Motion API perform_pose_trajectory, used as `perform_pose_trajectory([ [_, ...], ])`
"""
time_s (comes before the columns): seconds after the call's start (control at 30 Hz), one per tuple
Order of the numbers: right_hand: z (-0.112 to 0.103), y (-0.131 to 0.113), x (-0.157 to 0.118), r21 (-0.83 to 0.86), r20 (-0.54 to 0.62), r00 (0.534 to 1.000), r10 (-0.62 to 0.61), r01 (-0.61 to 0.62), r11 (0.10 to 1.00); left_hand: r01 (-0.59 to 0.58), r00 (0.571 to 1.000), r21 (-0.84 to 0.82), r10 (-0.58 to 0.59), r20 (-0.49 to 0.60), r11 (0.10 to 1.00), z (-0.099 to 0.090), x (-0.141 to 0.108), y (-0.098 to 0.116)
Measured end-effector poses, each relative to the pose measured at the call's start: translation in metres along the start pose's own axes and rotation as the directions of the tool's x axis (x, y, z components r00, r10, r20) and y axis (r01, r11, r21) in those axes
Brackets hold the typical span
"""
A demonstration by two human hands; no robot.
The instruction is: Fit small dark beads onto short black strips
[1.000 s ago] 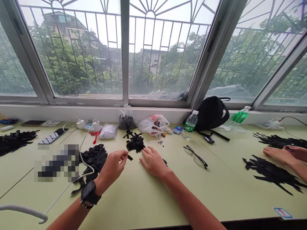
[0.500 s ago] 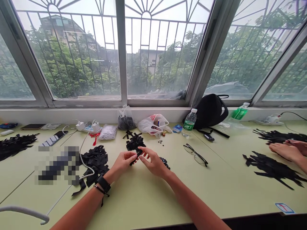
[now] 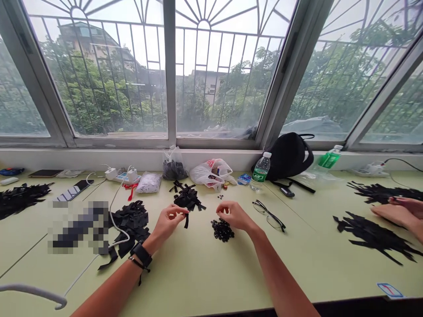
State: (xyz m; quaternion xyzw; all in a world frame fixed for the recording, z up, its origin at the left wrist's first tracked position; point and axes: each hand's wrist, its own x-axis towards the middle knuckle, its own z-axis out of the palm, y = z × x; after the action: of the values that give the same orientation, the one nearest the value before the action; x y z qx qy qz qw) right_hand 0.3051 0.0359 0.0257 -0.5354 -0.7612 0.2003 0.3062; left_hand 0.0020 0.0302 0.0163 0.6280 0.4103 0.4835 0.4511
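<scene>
Head view: pinches a short black strip (image 3: 187,221) between thumb and fingers of the left hand (image 3: 168,223), letting one end hang down over the pale green table (image 3: 198,281). Curls the right hand (image 3: 236,215) above the far edge of a pile of small black pieces (image 3: 222,231), with thumb and fingertips drawn close together; cannot tell whether gripping one. Has a small heap of black strips (image 3: 187,197) beyond and between the hands, and a larger heap of strips (image 3: 135,220) left of the left hand. Has black-framed glasses (image 3: 261,205) to the right, with a green-labelled bottle (image 3: 260,174) and a white plastic bag (image 3: 206,172) farther back. Shows a co-worker's hand (image 3: 393,214) at far right, near more black strips (image 3: 376,235).
</scene>
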Motion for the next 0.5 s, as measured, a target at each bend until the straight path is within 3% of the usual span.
perform_pose_trajectory([
  [0.17, 0.002, -0.005, -0.004, 0.012, 0.08, 0.997, -0.017, 0.017, 1.0, 0.033, 0.998, -0.061, -0.03, 0.053, 0.998, -0.004, -0.001, 0.002],
  [0.5, 0.011, 0.001, -0.005, -0.01, 0.091, 0.994, -0.063, 0.064, 0.998, 0.09, 0.991, -0.142, -0.075, 0.109, 0.986, 0.0, -0.001, -0.002],
])
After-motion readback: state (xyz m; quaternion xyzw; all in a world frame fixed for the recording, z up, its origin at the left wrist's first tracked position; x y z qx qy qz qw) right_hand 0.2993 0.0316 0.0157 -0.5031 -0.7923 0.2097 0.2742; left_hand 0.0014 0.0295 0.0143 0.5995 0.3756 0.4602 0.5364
